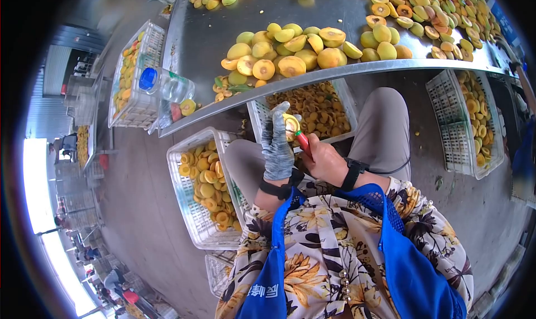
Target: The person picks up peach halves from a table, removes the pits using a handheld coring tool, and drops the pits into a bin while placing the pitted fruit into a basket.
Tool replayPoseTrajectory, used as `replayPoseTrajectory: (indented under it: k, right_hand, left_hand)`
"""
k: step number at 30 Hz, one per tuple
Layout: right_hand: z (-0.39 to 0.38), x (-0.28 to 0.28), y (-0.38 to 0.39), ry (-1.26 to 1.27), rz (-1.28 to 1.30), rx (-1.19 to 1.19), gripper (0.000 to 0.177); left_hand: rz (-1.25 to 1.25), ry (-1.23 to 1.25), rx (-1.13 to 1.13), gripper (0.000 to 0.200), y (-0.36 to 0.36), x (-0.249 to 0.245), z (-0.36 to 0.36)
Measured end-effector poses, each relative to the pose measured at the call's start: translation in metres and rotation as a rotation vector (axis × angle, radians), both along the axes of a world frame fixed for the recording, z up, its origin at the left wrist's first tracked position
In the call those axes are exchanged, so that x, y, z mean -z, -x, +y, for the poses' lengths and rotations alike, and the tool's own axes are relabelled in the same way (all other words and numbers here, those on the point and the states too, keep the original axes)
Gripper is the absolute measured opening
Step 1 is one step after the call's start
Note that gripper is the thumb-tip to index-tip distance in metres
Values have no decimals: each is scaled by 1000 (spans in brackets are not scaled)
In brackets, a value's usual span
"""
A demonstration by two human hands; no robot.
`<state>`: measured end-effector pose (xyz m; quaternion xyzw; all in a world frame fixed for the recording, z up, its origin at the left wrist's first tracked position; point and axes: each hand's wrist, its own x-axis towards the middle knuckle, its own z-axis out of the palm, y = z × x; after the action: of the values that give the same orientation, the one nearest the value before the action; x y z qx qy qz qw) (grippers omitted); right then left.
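Observation:
My left hand (277, 146), in a grey glove, grips a yellow peach half (291, 126) between its upright fingers and thumb. The cut face is turned toward my right hand (328, 161). That bare hand is closed around a red-handled tool (303, 142) with a green band, and the tool's tip meets the fruit; its exact shape is hard to make out. Below both hands, between my knees, a white crate (350, 123) holds brownish pits and scraps. By my left knee stands another white crate (192, 229) with hollowed peach halves (207, 189).
A metal table (223, 26) in front carries a row of cut peaches (293, 50) and a larger pile (435, 12). A blue-capped plastic bottle (177, 88) lies at its left corner. Crates of fruit stand left (125, 98) and right (455, 135) on the floor.

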<state>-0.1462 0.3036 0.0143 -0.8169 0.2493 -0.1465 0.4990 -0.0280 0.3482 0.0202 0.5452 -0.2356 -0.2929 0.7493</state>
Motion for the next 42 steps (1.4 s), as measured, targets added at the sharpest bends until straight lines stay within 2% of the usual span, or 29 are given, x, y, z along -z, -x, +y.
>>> replayPoseTrajectory:
  k: [1,3,4,7,8,10,11,12,15,19,21,22,24,25,29,31,32,33,35,36,38,39,40,42]
  right_hand:
    - [2,0,0,-29,3,14,25]
    - [5,1,-1,-43,0,-17,25]
    - [7,2,-2,-55,-5,-50,24]
    - [9,1,-1,-10,-20,-102,24]
    - [9,1,-1,-17,-22,-106,24]
    - [5,-3,-3,-21,98,-187,25]
    - [2,-5,-4,-23,96,-190,25]
    - [0,-8,-4,-16,97,-215,26]
    - [-5,-3,-4,-57,98,-266,26]
    - [-6,-5,-5,-59,120,-316,28]
    - [-4,-6,-6,-25,133,-330,28]
    - [-4,-5,-5,-71,104,-322,28]
    - [-2,-2,-4,-124,74,-311,28]
    - [-1,1,-4,-161,90,-316,27]
    - [0,17,-5,-287,45,-396,25]
    - [0,17,-6,-317,17,-399,24]
    - [1,16,-6,-344,-1,-405,22]
    - [-2,4,-7,-349,-3,-404,22]
    - [-12,-19,-7,-960,284,-428,24]
    - [-14,-16,-8,-961,286,-430,24]
    - [-17,-8,-9,-1278,292,-471,18]
    - [-17,-5,-9,-1276,293,-477,18]
    - [-17,-3,-9,-1365,231,-526,18]
    - [-18,1,-11,-1450,165,-576,19]
  left_hand:
    - [2,-3,2,29,0,2,0]
    - [229,24,-44,29,-1,6,0]
    - [229,21,-45,29,-3,6,1]
    - [534,-93,-6,32,-11,-3,4]
    - [533,-98,-13,32,-16,-3,7]
    - [634,-135,184,32,-26,-1,11]
    - [647,-151,185,28,-29,-1,11]
    - [649,-156,181,28,-27,-1,13]
    - [328,-46,34,25,-21,2,14]
    - [373,-94,78,24,-27,-2,19]
    - [572,-132,169,24,-34,-4,20]
    - [569,-139,172,24,-34,-5,22]
    - [278,-148,156,25,-28,-6,24]
    - [165,-184,40,27,-22,-5,22]
    - [221,-174,207,27,-34,10,26]
    - [621,-55,307,28,-41,24,27]
    - [620,-66,309,28,-40,23,28]
    - [440,-132,261,28,-38,20,29]
    - [90,-169,88,28,-26,10,25]
    - [91,-170,86,28,-26,9,25]
    - [130,-265,78,31,-29,9,23]
    - [476,-133,223,35,-36,16,26]
    - [476,-134,217,35,-37,21,27]
    - [672,-25,249,37,-36,22,23]
